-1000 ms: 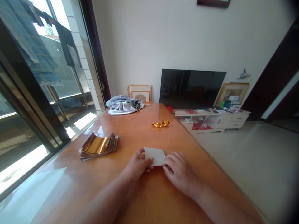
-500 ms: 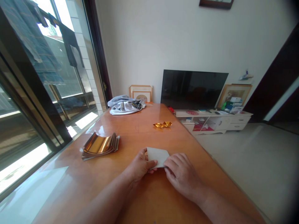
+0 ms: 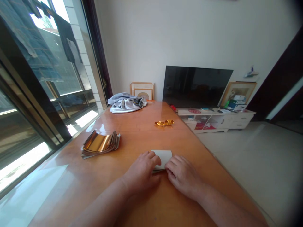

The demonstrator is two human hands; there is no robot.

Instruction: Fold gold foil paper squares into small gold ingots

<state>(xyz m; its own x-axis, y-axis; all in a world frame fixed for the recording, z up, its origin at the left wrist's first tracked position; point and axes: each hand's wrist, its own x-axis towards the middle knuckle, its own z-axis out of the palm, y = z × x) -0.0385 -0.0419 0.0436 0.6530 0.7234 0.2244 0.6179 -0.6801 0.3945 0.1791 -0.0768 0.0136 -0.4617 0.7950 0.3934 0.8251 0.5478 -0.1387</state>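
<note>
A small folded sheet of paper (image 3: 163, 156), pale side up, lies on the wooden table in front of me. My right hand (image 3: 182, 176) pinches its near right corner, fingers curled together. Over the left part of the paper rests my left hand (image 3: 144, 168), its fingers bent and touching the top, with the thumb held apart below the near edge. Farther left is a stack of shiny gold foil paper (image 3: 100, 143), curved upward at the ends. A folded gold foil piece (image 3: 164, 123) sits beyond my hands.
The long wooden table (image 3: 137, 134) has its right edge beside my right arm. Bunched grey cloth (image 3: 127, 103) lies at the far end. A pale sheet (image 3: 35, 192) covers the near left corner. A television (image 3: 197, 86) and white cabinet (image 3: 220, 121) stand beyond.
My left hand has let go of the paper's left edge and moved over its top. The paper has gone from tilted up to lying flatter. My right hand keeps its pinch.
</note>
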